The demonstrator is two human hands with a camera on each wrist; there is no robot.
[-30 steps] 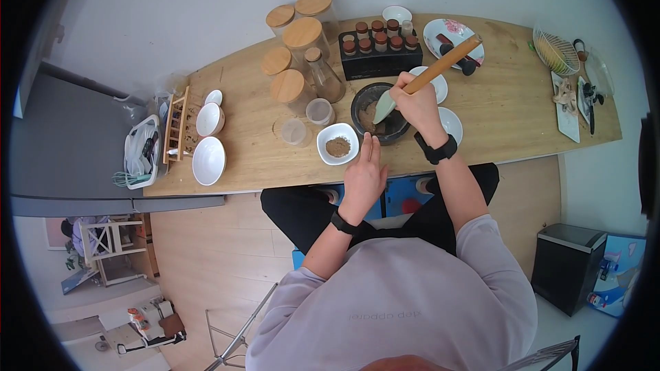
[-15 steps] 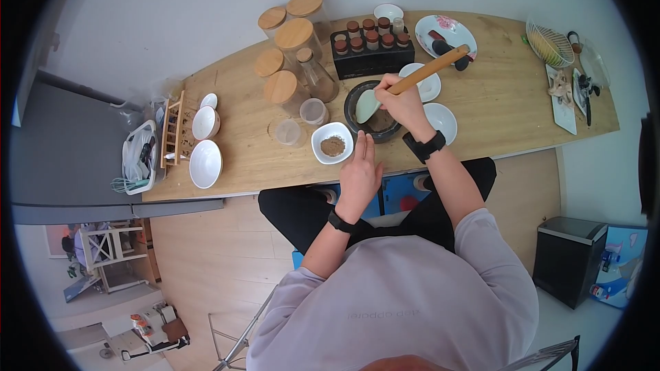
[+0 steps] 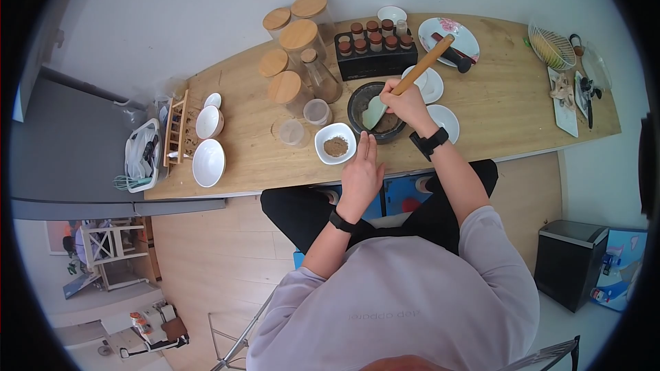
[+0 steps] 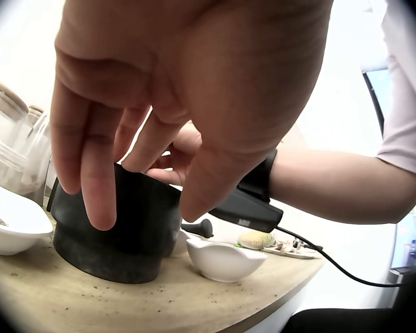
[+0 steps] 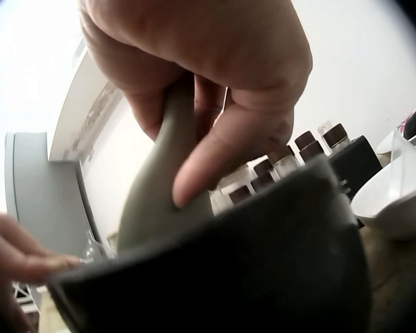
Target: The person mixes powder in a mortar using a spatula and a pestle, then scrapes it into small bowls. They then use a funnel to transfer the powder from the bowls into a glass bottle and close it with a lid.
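Note:
In the head view my right hand (image 3: 405, 103) grips a spatula low on its wooden handle (image 3: 427, 63), near the pale green blade (image 3: 374, 113). That blade dips into a black mortar (image 3: 353, 108) with brownish contents. Up close in the right wrist view, my thumb and fingers wrap the green neck (image 5: 168, 149) above the mortar's rim (image 5: 263, 201). My left hand (image 3: 361, 178) touches the mortar's near side with extended fingers; in the left wrist view they hang over its wall (image 4: 111, 257). A white square bowl (image 3: 321, 155) holding brown powder (image 3: 335, 145) stands beside the left fingertips.
Lidded glass jars (image 3: 285, 87) and two clear cups (image 3: 293, 135) stand left of the mortar. Behind it is a black rack (image 3: 371, 66) of spice bottles. White bowls (image 3: 443, 121) sit to the right, with a floral plate (image 3: 450, 25) farther back. More white bowls (image 3: 208, 163) line the left.
The spatula's blade has shifted about inside the mortar, and its handle end has swung left. My right hand moved with it; the left hand stays at the mortar's near side.

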